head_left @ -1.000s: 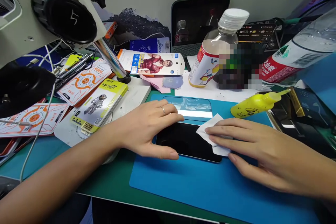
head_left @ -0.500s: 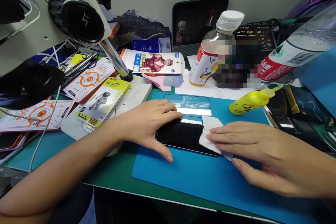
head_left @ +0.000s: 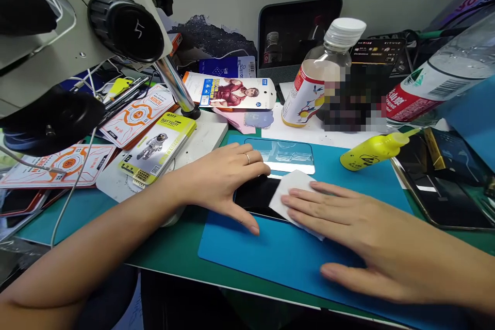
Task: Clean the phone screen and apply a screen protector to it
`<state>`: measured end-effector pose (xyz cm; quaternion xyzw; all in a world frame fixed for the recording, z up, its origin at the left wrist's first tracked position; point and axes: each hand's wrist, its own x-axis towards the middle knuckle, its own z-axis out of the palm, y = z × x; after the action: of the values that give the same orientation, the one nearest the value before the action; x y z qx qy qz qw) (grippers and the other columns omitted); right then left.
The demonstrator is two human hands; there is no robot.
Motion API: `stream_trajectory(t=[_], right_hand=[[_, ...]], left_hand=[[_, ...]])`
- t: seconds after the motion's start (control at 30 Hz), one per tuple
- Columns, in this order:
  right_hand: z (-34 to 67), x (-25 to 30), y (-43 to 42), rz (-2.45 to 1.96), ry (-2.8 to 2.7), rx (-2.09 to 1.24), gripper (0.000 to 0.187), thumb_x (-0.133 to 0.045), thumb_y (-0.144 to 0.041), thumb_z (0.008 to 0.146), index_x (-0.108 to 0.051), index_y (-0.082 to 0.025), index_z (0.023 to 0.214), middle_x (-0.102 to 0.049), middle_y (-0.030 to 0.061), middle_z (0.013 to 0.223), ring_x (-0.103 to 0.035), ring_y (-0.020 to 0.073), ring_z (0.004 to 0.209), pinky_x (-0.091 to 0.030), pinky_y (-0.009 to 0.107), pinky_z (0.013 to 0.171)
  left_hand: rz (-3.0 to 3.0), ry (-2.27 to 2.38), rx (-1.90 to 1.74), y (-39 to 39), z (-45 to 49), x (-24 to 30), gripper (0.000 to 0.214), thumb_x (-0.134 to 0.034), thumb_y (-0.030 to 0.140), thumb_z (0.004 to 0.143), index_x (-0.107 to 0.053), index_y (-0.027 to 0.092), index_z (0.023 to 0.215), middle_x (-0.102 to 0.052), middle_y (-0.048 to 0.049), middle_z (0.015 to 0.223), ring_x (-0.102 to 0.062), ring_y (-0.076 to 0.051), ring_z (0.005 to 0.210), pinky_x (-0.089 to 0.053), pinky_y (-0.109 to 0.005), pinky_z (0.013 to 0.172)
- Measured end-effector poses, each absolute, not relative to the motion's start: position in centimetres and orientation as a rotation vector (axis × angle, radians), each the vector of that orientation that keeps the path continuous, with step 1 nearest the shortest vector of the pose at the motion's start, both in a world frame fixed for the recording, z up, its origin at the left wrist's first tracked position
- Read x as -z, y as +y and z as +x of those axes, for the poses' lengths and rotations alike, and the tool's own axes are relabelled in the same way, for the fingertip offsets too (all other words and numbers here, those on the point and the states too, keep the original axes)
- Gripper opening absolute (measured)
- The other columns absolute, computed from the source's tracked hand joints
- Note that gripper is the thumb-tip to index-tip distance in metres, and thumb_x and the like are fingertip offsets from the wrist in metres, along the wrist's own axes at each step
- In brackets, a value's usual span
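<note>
A black phone (head_left: 255, 197) lies screen-up on the blue mat (head_left: 294, 260). My left hand (head_left: 220, 180), with a ring on one finger, rests over the phone's left end, thumb on the near edge and fingers on the far edge, holding it still. My right hand (head_left: 359, 232) lies flat with its fingers stretched out, pressing a white wipe (head_left: 288, 193) onto the phone's screen. The wipe and my fingers cover most of the right part of the phone.
A clear screen protector (head_left: 284, 154) lies on the mat behind the phone. A yellow squeeze bottle (head_left: 371, 149) lies to the right, drink bottles (head_left: 313, 87) stand behind, another dark screen (head_left: 441, 191) at right. A microscope (head_left: 77, 36) and battery packs (head_left: 154, 147) crowd the left.
My right hand has slid the white wipe leftward across the phone's screen, from its right end toward the middle. My left hand has stayed on the phone's left end.
</note>
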<state>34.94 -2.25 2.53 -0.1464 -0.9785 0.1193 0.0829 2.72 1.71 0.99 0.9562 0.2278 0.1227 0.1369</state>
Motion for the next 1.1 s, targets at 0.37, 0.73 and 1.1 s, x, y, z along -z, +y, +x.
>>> stream_trajectory(t=[0.37,0.73,1.1], right_hand=[[34.2,-1.6,-2.4,-0.332,-2.912,-0.347,0.093,-0.076,-0.057,0.097,-0.039,-0.013,0.171,-0.064,0.0179,0.158,-0.064,0.0323,0.146,-0.055,0.050,0.121],[34.2,-0.9,-2.0,-0.346,-2.780,-0.053,0.048,-0.059,-0.044,0.110,-0.073,-0.006,0.135,-0.079,0.0177,0.137,-0.078,0.0308,0.126,-0.060,0.052,0.116],[34.8,-1.1,-1.4,-0.427,-2.745,-0.030,0.036,-0.060,-0.032,0.110,-0.076,-0.009,0.131,-0.079,0.0164,0.137,-0.077,0.0284,0.128,-0.060,0.048,0.116]], left_hand=[[2.680,0.796,-0.509,1.8,2.6,-1.2,0.084,-0.056,0.098,0.086,-0.057,0.019,0.115,-0.070,-0.0120,0.109,-0.063,-0.030,0.096,-0.048,-0.043,0.088],[2.745,1.095,-0.313,1.9,2.9,-1.5,0.031,-0.043,0.025,0.102,-0.047,0.023,0.071,-0.060,-0.0023,0.067,-0.052,-0.019,0.064,-0.032,-0.036,0.063],[2.774,1.054,-0.182,1.7,3.1,-1.5,0.029,-0.047,0.024,0.096,-0.044,0.022,0.067,-0.061,-0.0022,0.064,-0.053,-0.018,0.060,-0.026,-0.035,0.061]])
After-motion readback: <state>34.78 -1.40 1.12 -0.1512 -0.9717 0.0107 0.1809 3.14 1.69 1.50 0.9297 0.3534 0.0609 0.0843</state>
